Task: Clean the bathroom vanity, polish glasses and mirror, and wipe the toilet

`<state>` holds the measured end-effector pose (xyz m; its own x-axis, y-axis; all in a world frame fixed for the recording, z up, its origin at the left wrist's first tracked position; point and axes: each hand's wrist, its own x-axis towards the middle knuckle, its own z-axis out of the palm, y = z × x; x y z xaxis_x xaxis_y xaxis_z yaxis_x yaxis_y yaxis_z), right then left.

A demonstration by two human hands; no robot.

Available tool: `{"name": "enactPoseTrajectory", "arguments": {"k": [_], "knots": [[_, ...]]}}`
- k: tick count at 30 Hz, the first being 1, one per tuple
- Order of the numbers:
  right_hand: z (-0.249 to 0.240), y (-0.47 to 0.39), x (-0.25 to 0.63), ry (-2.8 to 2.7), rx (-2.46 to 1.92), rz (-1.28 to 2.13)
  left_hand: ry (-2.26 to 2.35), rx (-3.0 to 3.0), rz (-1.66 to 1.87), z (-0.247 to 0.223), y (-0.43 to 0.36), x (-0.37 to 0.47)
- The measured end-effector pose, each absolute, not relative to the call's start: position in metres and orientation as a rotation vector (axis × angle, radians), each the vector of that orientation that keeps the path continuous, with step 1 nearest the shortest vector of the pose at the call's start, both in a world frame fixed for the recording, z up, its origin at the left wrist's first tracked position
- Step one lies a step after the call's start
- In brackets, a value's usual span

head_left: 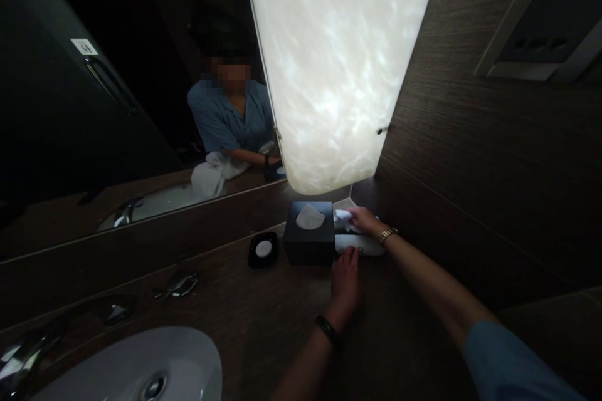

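While the right hand lies on top of a white cloth in the far right corner of the counter, the wiping or tidying there looks partway through: the cloth is bunched and stretched out just right of the black tissue box, touching its side, not yet folded flat or lifted away. The right fingers curl down over the cloth's far end, closed on a fold of it as far as I can tell. The left hand rests on the counter near the box's right corner, fingers together, tips at the cloth's near edge; whether they pinch it I cannot tell. A gold watch sits on the right wrist, a dark band on the left. The counter is dark wood, dim. Left of the box lies a small black soap dish; nearer, far left, a white basin with chrome taps. Above glows a marbled lamp, beside a wide mirror; the right wall is dark wood panelling.
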<state>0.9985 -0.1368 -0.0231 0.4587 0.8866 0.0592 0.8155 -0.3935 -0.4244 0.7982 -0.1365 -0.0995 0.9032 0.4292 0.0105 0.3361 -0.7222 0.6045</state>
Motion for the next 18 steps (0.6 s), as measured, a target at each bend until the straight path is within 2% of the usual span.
{"name": "enactPoseTrajectory", "arguments": {"k": [4, 7, 9, 10, 11, 13, 15, 18], "knots": [[0.018, -0.212, 0.970, -1.407, -2.022, 0.226, 0.437, 2.244, 0.343, -0.078, -0.133, 0.779], [0.018, -0.279, 0.916, -1.452, -1.889, 0.633, 0.390, 1.857, 0.400, -0.065, -0.141, 0.742], [0.000, -0.306, 0.882, -1.453, -1.876, 0.939, 0.364, 1.537, 0.225, -0.065, -0.151, 0.714], [-0.011, -0.315, 0.869, -1.439, -1.891, 0.988, 0.366, 1.416, 0.116, -0.069, -0.156, 0.700], [-0.023, -0.322, 0.860, -1.404, -1.938, 0.940, 0.384, 1.349, 0.028, -0.074, -0.162, 0.687], [-0.043, -0.338, 0.849, -1.242, -2.102, 0.616, 0.475, 1.405, -0.023, -0.087, -0.170, 0.663], [-0.058, -0.361, 0.834, -1.045, -2.211, 0.283, 0.582, 1.646, 0.055, -0.095, -0.175, 0.641], [-0.078, -0.398, 0.785, -1.030, -2.192, 0.074, 0.565, 2.100, 0.219, -0.094, -0.180, 0.614]]}}
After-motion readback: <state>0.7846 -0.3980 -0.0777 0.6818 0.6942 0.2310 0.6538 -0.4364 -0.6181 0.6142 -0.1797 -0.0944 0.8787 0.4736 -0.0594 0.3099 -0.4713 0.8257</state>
